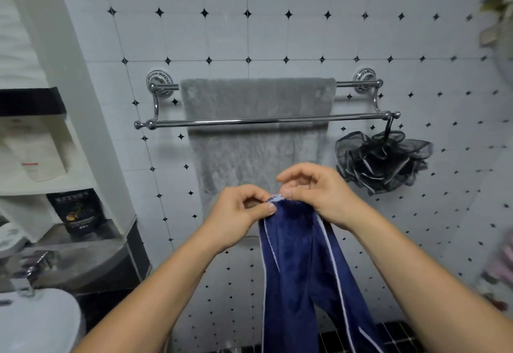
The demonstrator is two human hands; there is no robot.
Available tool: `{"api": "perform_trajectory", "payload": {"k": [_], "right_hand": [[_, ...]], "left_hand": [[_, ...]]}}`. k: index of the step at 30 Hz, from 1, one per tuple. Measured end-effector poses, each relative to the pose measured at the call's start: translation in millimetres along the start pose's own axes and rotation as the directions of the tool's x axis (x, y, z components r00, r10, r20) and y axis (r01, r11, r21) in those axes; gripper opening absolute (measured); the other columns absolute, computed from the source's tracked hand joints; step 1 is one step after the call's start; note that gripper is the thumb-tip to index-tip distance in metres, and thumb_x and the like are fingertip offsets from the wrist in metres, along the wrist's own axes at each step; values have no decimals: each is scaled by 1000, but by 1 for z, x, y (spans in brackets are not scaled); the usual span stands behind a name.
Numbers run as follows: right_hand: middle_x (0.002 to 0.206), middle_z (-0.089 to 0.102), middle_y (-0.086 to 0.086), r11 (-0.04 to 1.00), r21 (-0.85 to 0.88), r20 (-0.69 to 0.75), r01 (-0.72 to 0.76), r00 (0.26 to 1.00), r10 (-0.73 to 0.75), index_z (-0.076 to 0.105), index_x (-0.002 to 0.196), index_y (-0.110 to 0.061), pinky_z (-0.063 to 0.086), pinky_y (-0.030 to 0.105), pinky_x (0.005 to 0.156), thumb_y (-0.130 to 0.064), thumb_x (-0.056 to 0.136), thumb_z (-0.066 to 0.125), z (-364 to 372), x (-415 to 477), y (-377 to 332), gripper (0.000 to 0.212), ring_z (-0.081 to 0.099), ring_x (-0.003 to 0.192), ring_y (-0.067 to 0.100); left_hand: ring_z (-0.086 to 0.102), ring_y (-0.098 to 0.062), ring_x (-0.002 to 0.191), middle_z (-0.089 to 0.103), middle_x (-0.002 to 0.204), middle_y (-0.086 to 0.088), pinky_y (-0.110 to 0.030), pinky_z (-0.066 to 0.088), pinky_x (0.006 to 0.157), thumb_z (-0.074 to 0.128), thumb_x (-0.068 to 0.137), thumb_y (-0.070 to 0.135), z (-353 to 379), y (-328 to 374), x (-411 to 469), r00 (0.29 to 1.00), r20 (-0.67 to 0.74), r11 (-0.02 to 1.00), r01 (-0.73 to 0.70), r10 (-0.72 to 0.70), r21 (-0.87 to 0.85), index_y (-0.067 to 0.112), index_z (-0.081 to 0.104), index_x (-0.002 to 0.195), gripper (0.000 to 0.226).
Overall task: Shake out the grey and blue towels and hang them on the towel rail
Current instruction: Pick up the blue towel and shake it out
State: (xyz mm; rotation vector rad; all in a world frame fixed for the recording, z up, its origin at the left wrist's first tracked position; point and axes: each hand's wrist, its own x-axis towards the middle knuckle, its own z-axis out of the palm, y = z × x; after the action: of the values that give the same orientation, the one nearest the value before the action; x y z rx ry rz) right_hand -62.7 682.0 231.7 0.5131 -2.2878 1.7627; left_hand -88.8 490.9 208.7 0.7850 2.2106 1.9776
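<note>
White tiled wall with black diamonds. Left hand (240, 211) and right hand (313, 189) pinch the blue towel (299, 269) at its bunched top edge; slide them apart to spread it, then drape over the free front bar of the towel rail (249, 123), before the hung grey towel (258, 97).

grey towel (258, 119): plush, spread flat, draped over back bar of towel rail (266, 122) | blue towel (302, 269): navy, white-piped, bunched lengthwise, hanging below and in front of rail, top edge pinched
</note>
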Motion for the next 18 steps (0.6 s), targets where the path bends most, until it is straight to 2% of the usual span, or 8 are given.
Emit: {"api": "perform_trajectory", "payload": {"k": [2, 4, 6, 9, 12, 15, 17, 18], "right_hand": [[75, 72, -5, 1000, -30, -27, 4, 1000, -4, 69, 91, -18, 51, 17, 75, 8, 81, 69, -5, -2, -1, 28, 67, 75, 5], [83, 71, -7, 995, -95, -50, 14, 999, -19, 69, 92, -21, 49, 15, 78, 4, 83, 68, -7, -5, -2, 26, 66, 80, 1], [95, 68, -8, 984, -178, -80, 12, 996, -27, 65, 94, -27, 46, 13, 79, -5, 86, 69, -7, -10, -1, 24, 62, 83, -1], [112, 56, -10, 953, -303, -181, -18, 983, -39, 60, 93, -34, 41, 15, 81, -33, 80, 74, -5, -27, 10, 20, 58, 97, -1], [125, 43, -22, 895, -441, -171, -67, 985, -10, 59, 97, -40, 42, 25, 93, -58, 72, 68, 5, -53, 32, 32, 49, 114, -3], [133, 33, -24, 846, -525, -80, -96, 995, 64, 60, 109, -43, 42, 26, 98, -61, 73, 66, 28, -77, 53, 41, 43, 119, -8], [127, 37, -23, 863, -504, -116, -41, 993, -20, 61, 111, -41, 45, 24, 94, -57, 77, 64, 43, -85, 60, 38, 47, 115, -5], [117, 42, -22, 879, -477, -159, -9, 984, -77, 62, 110, -40, 47, 23, 89, -54, 80, 63, 48, -85, 60, 34, 52, 106, 0]], "left_hand": [[67, -23, 76, 73, 86, -24, -44, 55, 82, 72, 81, -3, 3, 5, 6, 1000, -16, 997, 11, -10, 75, 7, 69, 77, 11], [63, -26, 71, 71, 78, -25, -48, 54, 76, 72, 79, -3, 7, 9, 13, 998, -59, 995, 31, -26, 92, 7, 69, 73, 12], [59, -23, 65, 66, 66, -17, -43, 51, 68, 73, 75, -1, 11, 13, 21, 988, -145, 997, 61, -52, 56, 7, 66, 66, 14], [53, -20, 60, 57, 58, -9, -36, 44, 61, 71, 65, 6, 13, 16, 36, 947, -304, 995, 101, -103, -23, 9, 61, 57, 13], [46, -17, 54, 50, 54, -5, -30, 39, 56, 68, 69, 1, 14, 21, 46, 897, -415, 988, 133, -155, -82, 9, 55, 55, 21], [36, -16, 47, 40, 46, 0, -27, 33, 52, 67, 67, 0, 12, 25, 54, 857, -481, 981, 137, -187, -138, 13, 47, 48, 31], [32, -15, 46, 35, 41, 4, -27, 30, 51, 66, 66, 0, 9, 26, 59, 837, -509, 978, 144, -203, -154, 16, 41, 45, 37], [31, -14, 44, 33, 40, 6, -25, 29, 49, 66, 65, 1, 7, 26, 60, 831, -517, 977, 146, -206, -154, 17, 40, 44, 38]]}}
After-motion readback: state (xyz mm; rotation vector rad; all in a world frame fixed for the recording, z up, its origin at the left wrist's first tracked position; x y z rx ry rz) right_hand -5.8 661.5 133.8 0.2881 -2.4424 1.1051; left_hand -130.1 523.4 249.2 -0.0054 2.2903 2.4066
